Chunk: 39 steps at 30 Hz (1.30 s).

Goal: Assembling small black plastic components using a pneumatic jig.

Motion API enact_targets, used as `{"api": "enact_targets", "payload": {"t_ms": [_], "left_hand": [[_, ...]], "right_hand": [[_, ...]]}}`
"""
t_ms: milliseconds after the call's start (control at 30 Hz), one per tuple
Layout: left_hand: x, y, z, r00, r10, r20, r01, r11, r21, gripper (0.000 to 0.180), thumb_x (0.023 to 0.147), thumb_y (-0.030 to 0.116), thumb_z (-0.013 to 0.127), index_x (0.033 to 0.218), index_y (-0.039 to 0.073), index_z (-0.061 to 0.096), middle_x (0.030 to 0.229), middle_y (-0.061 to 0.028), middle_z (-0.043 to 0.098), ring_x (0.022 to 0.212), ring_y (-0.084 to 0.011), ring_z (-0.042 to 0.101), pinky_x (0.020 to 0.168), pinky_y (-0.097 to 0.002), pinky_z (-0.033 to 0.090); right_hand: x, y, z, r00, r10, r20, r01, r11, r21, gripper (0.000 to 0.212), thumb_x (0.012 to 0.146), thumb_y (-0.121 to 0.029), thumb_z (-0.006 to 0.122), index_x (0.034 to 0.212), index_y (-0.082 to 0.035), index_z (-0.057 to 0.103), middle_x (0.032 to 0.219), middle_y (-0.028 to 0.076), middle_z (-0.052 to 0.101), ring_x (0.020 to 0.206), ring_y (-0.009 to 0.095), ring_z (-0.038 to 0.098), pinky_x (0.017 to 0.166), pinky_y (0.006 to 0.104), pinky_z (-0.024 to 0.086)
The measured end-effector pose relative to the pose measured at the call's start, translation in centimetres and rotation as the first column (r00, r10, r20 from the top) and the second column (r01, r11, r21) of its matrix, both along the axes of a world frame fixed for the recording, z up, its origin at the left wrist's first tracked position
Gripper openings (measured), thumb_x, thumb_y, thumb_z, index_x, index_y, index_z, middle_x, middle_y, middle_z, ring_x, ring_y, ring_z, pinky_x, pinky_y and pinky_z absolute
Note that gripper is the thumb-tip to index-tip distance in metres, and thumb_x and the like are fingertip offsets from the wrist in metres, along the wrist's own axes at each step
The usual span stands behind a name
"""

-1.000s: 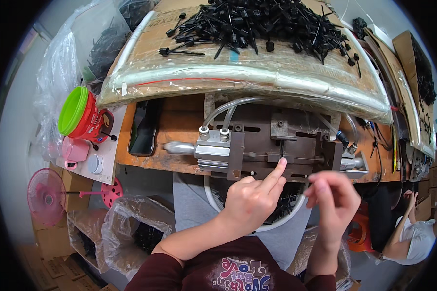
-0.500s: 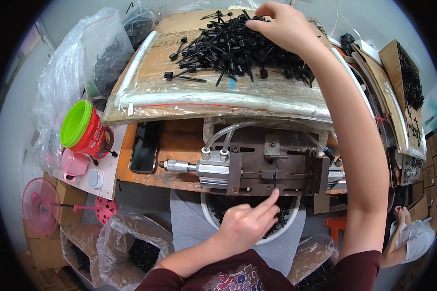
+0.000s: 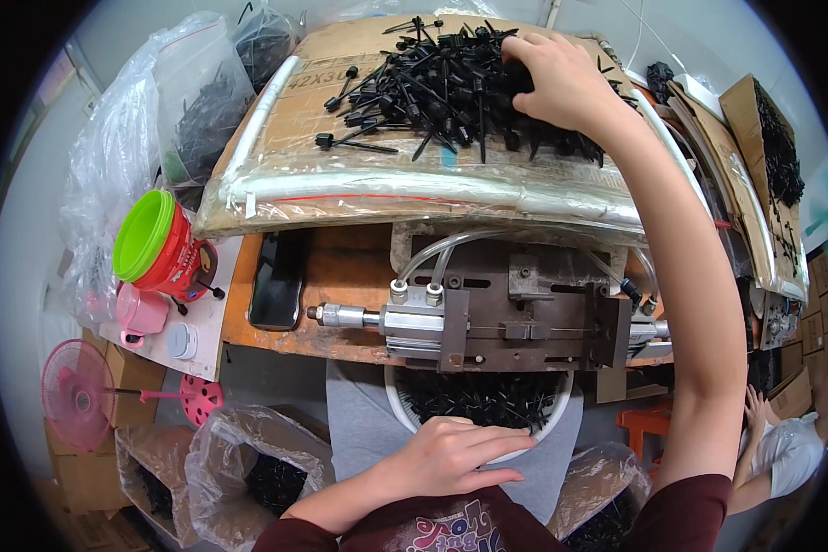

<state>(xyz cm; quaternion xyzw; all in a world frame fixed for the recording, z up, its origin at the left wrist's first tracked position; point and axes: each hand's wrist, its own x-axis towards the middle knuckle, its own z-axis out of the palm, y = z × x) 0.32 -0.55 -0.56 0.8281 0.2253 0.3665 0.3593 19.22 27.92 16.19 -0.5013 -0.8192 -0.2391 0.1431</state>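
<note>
On the cardboard-covered shelf (image 3: 276, 138) lies a heap of black plastic parts (image 3: 432, 87), each with a thin stem and a thicker head. My right hand (image 3: 561, 83) is at the heap's right side, its thumb and fingers apart over the parts. My left hand (image 3: 460, 455) hangs palm down above my lap, fingers stretched out, at the near rim of a white basin (image 3: 397, 405) holding similar black pieces (image 3: 478, 396). Between the hands stands a metal fixture (image 3: 488, 350) with a silver cylinder (image 3: 412, 329), clear air tubes (image 3: 442, 253) and a small central block (image 3: 522, 331).
A black phone (image 3: 278, 281) lies left of the fixture. Beyond it stand a red bucket with a green rim (image 3: 147, 239), a pink cup (image 3: 141, 313) and a pink fan (image 3: 78, 394). Plastic-lined bags (image 3: 248, 451) flank my lap. Another person (image 3: 782, 451) sits at the far right.
My left hand has drawn back from the fixture's front edge toward my lap, its pointing finger now beside the others. My right hand has come down lower and nearer on the heap.
</note>
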Motion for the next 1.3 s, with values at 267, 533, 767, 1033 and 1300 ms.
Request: {"api": "enact_targets", "payload": {"t_ms": [267, 533, 767, 1033, 1300], "left_hand": [[0.3, -0.2, 0.0, 0.999, -0.039, 0.0, 0.038, 0.999, -0.022, 0.032, 0.078, 0.024, 0.079, 0.106, 0.009, 0.074, 0.101, -0.003, 0.074, 0.062, -0.0106, 0.066, 0.056, -0.0211, 0.049], [0.9, -0.1, 0.2, 0.999, -0.039, 0.018, 0.038, 0.998, 0.053, 0.026, 0.079, 0.022, 0.078, 0.102, 0.009, 0.075, 0.097, -0.0027, 0.074, 0.065, -0.0116, 0.067, 0.055, -0.0212, 0.048], [1.5, -0.2, 0.1, 0.998, -0.046, 0.038, 0.043, 0.997, 0.063, 0.024, 0.081, 0.02, 0.076, 0.1, 0.007, 0.074, 0.096, -0.0033, 0.074, 0.071, -0.0115, 0.068, 0.057, -0.0213, 0.049], [1.6, -0.3, 0.7, 0.996, -0.063, 0.057, 0.062, 0.998, 0.01, 0.021, 0.08, 0.016, 0.077, 0.099, 0.006, 0.074, 0.095, -0.0044, 0.074, 0.076, -0.0138, 0.071, 0.061, -0.0222, 0.052], [4.6, 0.6, 3.4, 0.934, 0.133, 0.332, -0.091, 0.986, -0.14, 0.03, 0.078, 0.003, 0.078, 0.107, -0.001, 0.07, 0.112, -0.0143, 0.069, 0.086, -0.0181, 0.071, 0.071, -0.0272, 0.058]], "right_hand": [[1.9, -4.1, -1.5, 0.98, 0.175, -0.092, -0.165, 0.98, 0.108, 0.031, 0.072, -0.005, 0.068, 0.102, -0.007, 0.063, 0.101, 0.01, 0.061, 0.104, 0.031, 0.057, 0.091, 0.0419, 0.047], [4.1, -5.1, -2.0, 0.912, 0.333, -0.239, -0.3, 0.94, 0.166, 0.02, 0.08, -0.005, 0.068, 0.1, -0.006, 0.065, 0.102, 0.007, 0.065, 0.093, 0.03, 0.063, 0.084, 0.0391, 0.05], [5.4, -6.0, -1.3, 0.866, 0.396, -0.306, -0.321, 0.908, 0.268, 0.015, 0.08, -0.005, 0.067, 0.096, -0.005, 0.066, 0.097, 0.009, 0.064, 0.088, 0.03, 0.064, 0.079, 0.0364, 0.051], [7.9, -7.4, 1.4, 0.728, 0.158, -0.667, -0.141, 0.987, 0.079, 0.019, 0.085, -0.012, 0.069, 0.103, -0.005, 0.073, 0.104, 0.0, 0.07, 0.089, 0.009, 0.063, 0.079, 0.0224, 0.048], [4.6, -14.7, -1.0, -0.045, 0.091, -0.995, -0.318, 0.943, 0.101, 0.027, 0.082, -0.006, 0.071, 0.107, 0.003, 0.07, 0.1, 0.008, 0.07, 0.094, 0.013, 0.063, 0.089, 0.0256, 0.048]]}}
